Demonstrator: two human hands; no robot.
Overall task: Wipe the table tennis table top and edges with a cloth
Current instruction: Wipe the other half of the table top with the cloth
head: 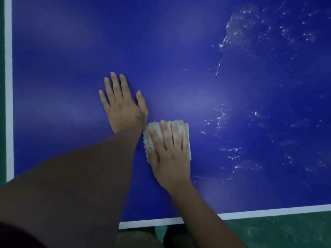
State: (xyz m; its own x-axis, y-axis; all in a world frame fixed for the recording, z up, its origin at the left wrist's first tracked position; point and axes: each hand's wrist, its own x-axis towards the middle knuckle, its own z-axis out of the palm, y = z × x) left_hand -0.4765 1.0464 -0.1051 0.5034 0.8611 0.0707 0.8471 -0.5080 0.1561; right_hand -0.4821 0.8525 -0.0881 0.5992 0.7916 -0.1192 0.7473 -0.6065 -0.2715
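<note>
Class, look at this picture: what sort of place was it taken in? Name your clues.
Probably an indoor sports or games room. The blue table top has white edge lines, like a table tennis table, and green flooring lies beyond it. Little else of the room shows.

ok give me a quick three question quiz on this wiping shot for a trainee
1. True or false: the left hand lies flat on the table top, holding no cloth.
2. The cloth is pressed down by: A) the right hand B) the left hand C) neither hand.
3. Fill in: the wet streaks lie to the ___ of the cloth.
Key: 1 true; 2 A; 3 right.
</note>
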